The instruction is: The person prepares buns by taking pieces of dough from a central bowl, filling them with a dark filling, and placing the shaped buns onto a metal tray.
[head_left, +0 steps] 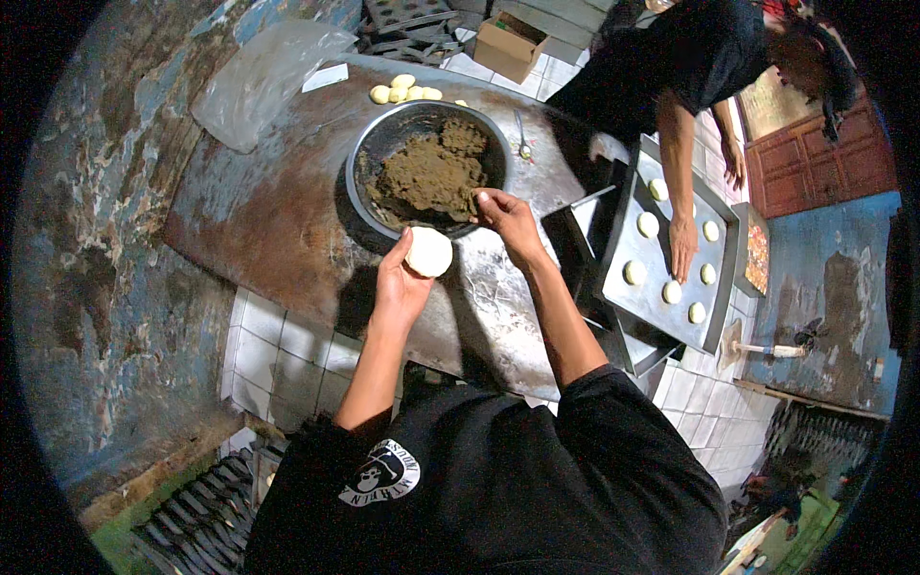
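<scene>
My left hand (pixel 402 278) holds a round, pale, flat disc of dough (pixel 429 251) just below the rim of a steel bowl (pixel 355 172). Inside the bowl is a lumpy brown paste (pixel 426 168). My right hand (pixel 503 216) is at the bowl's right side, its fingertips pinched together at the paste's edge; what is between them is too small to make out. Several yellowish dough balls (pixel 381 94) lie behind the bowl, and a spoon (pixel 523 144) rests to its right on the worn metal table (pixel 249 201).
At right, a co-worker (pixel 709 57) in dark clothes touches dough rounds on stacked metal trays (pixel 623 278) with one hand (pixel 682 249). A plastic bag (pixel 254 86) lies at back left, a cardboard box (pixel 508 48) stands behind the table, and a stained wall (pixel 105 249) borders the left.
</scene>
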Demonstrator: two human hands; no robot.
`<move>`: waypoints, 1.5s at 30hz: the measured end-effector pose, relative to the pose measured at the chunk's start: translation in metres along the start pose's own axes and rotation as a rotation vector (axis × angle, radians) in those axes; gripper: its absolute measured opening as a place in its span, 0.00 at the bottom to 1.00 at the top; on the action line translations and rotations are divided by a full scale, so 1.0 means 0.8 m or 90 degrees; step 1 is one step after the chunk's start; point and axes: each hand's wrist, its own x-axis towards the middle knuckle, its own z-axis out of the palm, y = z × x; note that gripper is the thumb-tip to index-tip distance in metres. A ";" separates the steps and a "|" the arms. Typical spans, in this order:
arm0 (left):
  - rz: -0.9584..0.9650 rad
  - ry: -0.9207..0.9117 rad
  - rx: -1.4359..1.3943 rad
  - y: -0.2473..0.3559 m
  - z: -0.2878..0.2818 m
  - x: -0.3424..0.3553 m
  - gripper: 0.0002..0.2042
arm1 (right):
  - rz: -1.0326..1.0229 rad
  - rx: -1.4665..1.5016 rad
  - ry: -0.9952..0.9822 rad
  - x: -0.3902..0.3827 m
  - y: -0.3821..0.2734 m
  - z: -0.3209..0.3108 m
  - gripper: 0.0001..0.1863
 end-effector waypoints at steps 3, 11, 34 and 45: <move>0.014 0.000 0.029 -0.035 0.025 -0.019 0.16 | -0.015 0.005 0.056 -0.021 -0.022 -0.007 0.15; 0.022 0.036 0.013 -0.086 0.011 -0.107 0.14 | -0.140 -0.339 0.071 0.045 0.005 -0.019 0.16; 0.035 0.019 -0.026 0.065 -0.047 -0.017 0.12 | -0.161 -0.587 0.068 0.060 -0.032 0.054 0.22; -0.090 -0.253 0.071 -0.110 0.086 -0.054 0.14 | -0.214 -0.189 0.124 -0.200 -0.078 -0.029 0.21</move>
